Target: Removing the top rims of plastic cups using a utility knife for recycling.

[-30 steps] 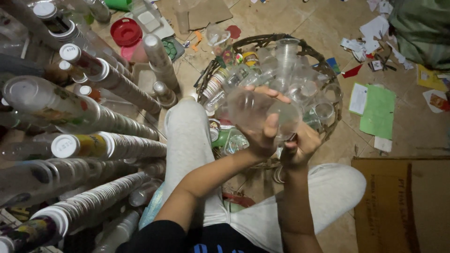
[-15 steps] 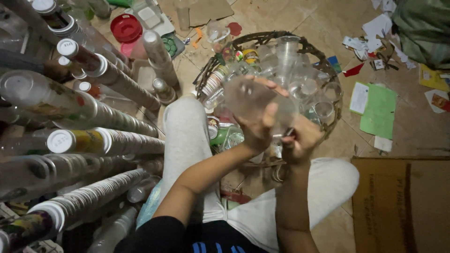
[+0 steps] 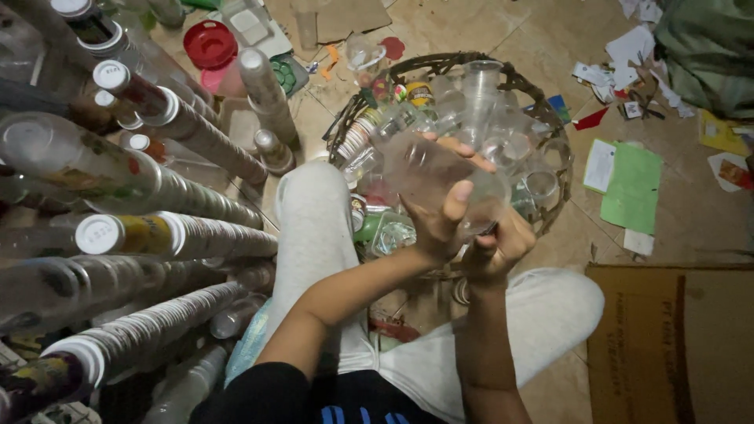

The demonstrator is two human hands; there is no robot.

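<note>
A clear plastic bottle [image 3: 440, 177] lies sideways in my left hand [image 3: 442, 218], fingers wrapped over its top and thumb under it. My right hand [image 3: 496, 250] is closed at the bottle's lower right end; what its fingers grip there is hidden. Both hands hover over my knees, just in front of a round wire basket [image 3: 550, 133] filled with clear plastic cups and bottles.
Tall stacks of nested plastic cups [image 3: 196, 133] capped with bottles lean in from the left. A red lid [image 3: 210, 43] lies at the back. Green paper [image 3: 632, 184], scattered scraps and a flat brown cardboard sheet [image 3: 675, 338] lie on the tiled floor to the right.
The bottle and both hands have stayed over the basket's near edge, shifting only slightly. My left fingers have wrapped a little further around the bottle.
</note>
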